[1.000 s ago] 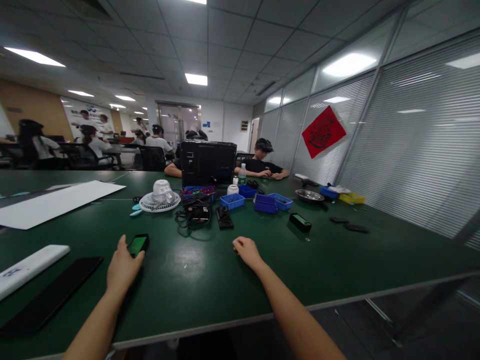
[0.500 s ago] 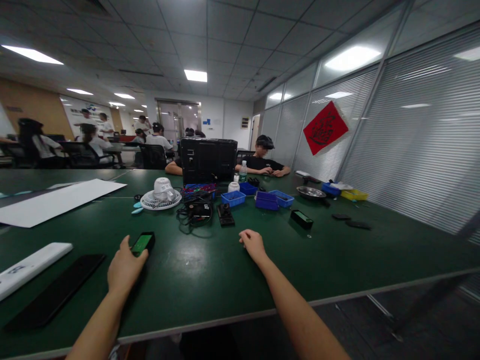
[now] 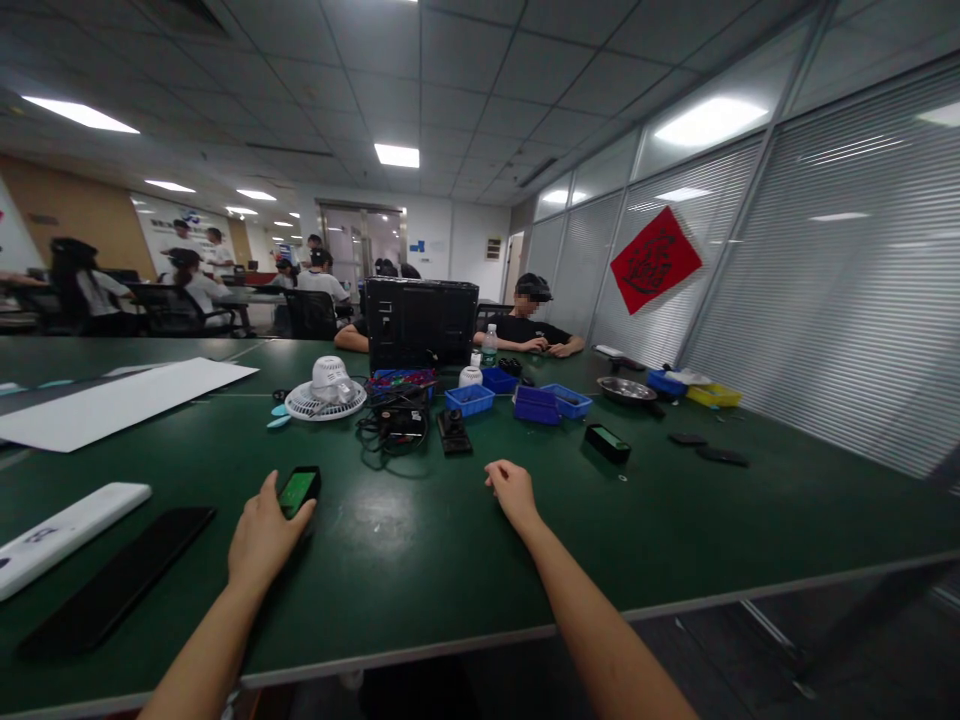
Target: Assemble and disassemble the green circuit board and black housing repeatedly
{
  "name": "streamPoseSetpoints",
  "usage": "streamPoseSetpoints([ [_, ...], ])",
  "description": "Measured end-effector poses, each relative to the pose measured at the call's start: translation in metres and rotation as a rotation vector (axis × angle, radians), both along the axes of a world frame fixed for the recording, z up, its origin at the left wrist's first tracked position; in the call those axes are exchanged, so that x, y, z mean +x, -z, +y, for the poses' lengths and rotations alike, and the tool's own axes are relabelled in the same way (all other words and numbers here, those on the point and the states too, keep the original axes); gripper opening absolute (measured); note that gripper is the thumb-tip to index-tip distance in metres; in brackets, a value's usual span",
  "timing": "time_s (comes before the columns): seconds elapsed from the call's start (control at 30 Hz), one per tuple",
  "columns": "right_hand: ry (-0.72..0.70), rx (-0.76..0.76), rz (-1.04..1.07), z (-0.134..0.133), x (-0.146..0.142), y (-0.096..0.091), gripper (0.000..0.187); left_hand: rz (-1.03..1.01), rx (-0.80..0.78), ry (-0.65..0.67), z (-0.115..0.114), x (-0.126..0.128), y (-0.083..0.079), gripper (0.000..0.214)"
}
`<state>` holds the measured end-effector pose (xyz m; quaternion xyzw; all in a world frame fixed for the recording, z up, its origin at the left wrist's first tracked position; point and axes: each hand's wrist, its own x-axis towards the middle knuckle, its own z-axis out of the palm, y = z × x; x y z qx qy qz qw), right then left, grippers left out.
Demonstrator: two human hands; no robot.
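Green-lit on its screen, a small black rectangular device (image 3: pixel 300 489) is laid on the dark green table (image 3: pixel 420 570), its near end touched by the left hand (image 3: pixel 264 538); whether the fingers are clamped on it cannot be told. The right hand (image 3: pixel 511 490) is rested well apart, fingers curled together on nothing. If pressed off-centre, the device could be skidded across the smooth top or tipped.

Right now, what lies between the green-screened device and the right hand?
Nothing: in the head view, the green table is bare between the green-screened device at the left hand and the right hand. The cable tangle sits farther back.
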<state>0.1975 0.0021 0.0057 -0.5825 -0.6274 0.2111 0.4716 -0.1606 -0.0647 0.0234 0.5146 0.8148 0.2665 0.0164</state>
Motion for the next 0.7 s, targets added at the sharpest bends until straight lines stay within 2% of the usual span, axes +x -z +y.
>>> streamPoseSetpoints([
  [0.13, -0.017, -0.013, -0.041, -0.002, -0.004, -0.001, 0.028, -0.037, -0.028, 0.044, 0.002, 0.0, 0.001, 0.074],
  [0.33, -0.046, -0.041, -0.112, -0.003, -0.008, -0.001, 0.027, -0.084, -0.081, 0.021, 0.002, 0.004, -0.007, 0.078],
  [0.7, -0.054, -0.02, -0.122, -0.006, -0.009, -0.006, 0.027, -0.06, -0.103, 0.015, 0.001, 0.014, -0.01, 0.064],
])
